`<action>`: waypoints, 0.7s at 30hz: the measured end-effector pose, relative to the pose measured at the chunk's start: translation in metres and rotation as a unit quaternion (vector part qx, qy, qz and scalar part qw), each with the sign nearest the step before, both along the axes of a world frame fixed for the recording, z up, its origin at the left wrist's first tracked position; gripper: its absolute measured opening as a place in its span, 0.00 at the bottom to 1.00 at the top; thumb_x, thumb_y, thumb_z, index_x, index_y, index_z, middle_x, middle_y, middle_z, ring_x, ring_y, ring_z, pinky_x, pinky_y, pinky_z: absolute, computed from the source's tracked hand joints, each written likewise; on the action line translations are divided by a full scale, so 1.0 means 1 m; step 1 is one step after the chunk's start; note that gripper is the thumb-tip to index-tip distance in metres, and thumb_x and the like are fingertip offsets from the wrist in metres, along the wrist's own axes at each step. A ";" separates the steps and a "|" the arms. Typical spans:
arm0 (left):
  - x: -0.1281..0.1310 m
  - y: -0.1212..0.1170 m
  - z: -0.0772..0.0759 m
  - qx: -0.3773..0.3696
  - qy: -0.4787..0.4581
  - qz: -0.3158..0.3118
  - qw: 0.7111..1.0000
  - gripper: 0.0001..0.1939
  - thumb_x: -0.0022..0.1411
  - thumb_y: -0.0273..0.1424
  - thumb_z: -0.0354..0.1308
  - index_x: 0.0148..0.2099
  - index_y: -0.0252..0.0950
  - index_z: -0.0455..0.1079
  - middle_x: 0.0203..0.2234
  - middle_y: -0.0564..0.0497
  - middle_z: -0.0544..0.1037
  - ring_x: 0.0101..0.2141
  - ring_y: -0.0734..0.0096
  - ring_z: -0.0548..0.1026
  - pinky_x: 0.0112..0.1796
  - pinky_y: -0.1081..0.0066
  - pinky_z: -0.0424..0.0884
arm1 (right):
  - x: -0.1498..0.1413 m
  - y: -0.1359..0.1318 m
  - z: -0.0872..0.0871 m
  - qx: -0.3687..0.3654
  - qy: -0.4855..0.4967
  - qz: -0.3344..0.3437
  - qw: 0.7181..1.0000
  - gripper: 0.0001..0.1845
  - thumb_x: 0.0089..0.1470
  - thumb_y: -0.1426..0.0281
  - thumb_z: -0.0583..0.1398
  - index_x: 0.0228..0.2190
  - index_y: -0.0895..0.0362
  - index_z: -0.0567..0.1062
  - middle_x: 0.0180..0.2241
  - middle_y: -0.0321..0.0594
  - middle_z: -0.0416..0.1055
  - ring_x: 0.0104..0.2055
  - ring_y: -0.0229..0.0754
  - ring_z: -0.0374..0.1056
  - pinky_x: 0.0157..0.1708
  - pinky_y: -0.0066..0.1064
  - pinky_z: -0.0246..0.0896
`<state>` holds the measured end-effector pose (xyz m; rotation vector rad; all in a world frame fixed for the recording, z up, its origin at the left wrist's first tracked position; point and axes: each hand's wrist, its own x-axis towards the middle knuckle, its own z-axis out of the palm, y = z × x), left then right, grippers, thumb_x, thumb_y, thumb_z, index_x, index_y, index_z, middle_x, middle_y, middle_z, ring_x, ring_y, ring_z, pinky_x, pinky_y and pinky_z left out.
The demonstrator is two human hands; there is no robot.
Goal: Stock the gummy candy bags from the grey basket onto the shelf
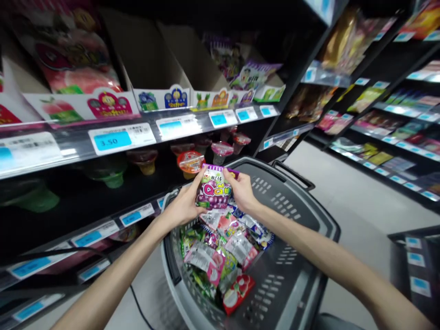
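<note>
A purple packet of grape gummy candy (214, 190) is held up over the near-shelf side of a grey shopping basket (335, 229). My left hand (187, 200) grips its left edge, thumb on the front and fingers behind. From the other side my right hand (242, 189) pinches the upper right corner, fingers partly hidden. Another bit of purple wrapper shows behind that corner; whether it is a second packet I cannot tell. Below, several candy packets lie piled in the basket, among them a red packet (239, 293) and a pink and silver packet (206, 261).
Display boxes line the shelf at left, one with peach candy bags (79, 50), another with purple bags (252, 75). Jelly cups (190, 161) stand on the shelf below, close to my left hand. A basket handle (295, 176) sticks out at the far side. Stocked shelves (395, 133) stand across the aisle.
</note>
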<state>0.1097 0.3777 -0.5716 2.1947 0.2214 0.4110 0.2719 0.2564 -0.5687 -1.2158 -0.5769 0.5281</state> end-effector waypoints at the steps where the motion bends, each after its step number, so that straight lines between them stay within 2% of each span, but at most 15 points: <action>1: 0.000 0.000 -0.001 0.004 -0.003 0.003 1.000 0.60 0.52 0.30 0.67 0.75 0.46 0.31 0.57 0.40 0.72 0.46 0.55 0.77 0.52 0.52 0.72 | -0.001 0.000 0.001 0.001 0.005 0.002 1.000 0.21 0.45 0.53 0.72 0.21 0.57 0.76 0.22 0.35 0.73 0.23 0.37 0.66 0.26 0.30 0.63; 6: -0.002 0.002 -0.007 0.023 -0.014 0.009 1.000 0.60 0.51 0.31 0.68 0.75 0.45 0.33 0.57 0.40 0.71 0.44 0.57 0.77 0.50 0.55 0.73 | -0.005 0.001 0.007 0.002 0.028 -0.001 1.000 0.20 0.43 0.54 0.73 0.26 0.57 0.80 0.23 0.36 0.75 0.23 0.39 0.68 0.27 0.31 0.65; 9: -0.004 0.001 -0.007 0.027 -0.012 0.008 1.000 0.60 0.51 0.28 0.68 0.75 0.47 0.33 0.57 0.40 0.71 0.40 0.62 0.77 0.48 0.58 0.74 | -0.005 0.001 0.009 0.019 0.089 -0.012 0.996 0.20 0.42 0.55 0.74 0.31 0.57 0.80 0.26 0.34 0.75 0.26 0.37 0.69 0.29 0.29 0.66; 12: -0.005 -0.001 -0.005 0.010 -0.017 0.025 0.999 0.60 0.50 0.28 0.69 0.75 0.49 0.36 0.55 0.42 0.72 0.35 0.67 0.76 0.44 0.62 0.75 | -0.004 0.000 0.008 0.019 0.161 0.007 0.987 0.22 0.40 0.55 0.75 0.32 0.56 0.79 0.29 0.34 0.77 0.29 0.36 0.70 0.31 0.27 0.67; 15: -0.005 -0.001 -0.003 -0.037 -0.018 0.062 0.997 0.61 0.47 0.27 0.71 0.74 0.52 0.39 0.54 0.42 0.71 0.34 0.68 0.77 0.40 0.64 0.76 | -0.006 -0.001 0.005 -0.007 0.189 0.022 0.982 0.24 0.39 0.54 0.75 0.35 0.54 0.78 0.36 0.35 0.79 0.33 0.36 0.72 0.33 0.26 0.68; 17: -0.004 -0.002 -0.001 -0.096 -0.040 0.071 0.992 0.62 0.46 0.25 0.70 0.74 0.53 0.38 0.54 0.43 0.71 0.33 0.70 0.78 0.36 0.68 0.76 | -0.007 -0.001 0.004 -0.015 0.183 0.031 0.983 0.25 0.40 0.53 0.75 0.37 0.53 0.78 0.40 0.35 0.79 0.35 0.36 0.73 0.33 0.25 0.67; 21: -0.003 -0.004 0.006 -0.174 -0.096 0.079 0.977 0.61 0.46 0.22 0.70 0.73 0.53 0.39 0.52 0.47 0.72 0.32 0.71 0.80 0.30 0.75 0.74 | -0.009 -0.002 0.006 -0.017 0.164 0.052 0.985 0.24 0.39 0.56 0.76 0.36 0.54 0.80 0.39 0.36 0.80 0.35 0.35 0.73 0.33 0.23 0.66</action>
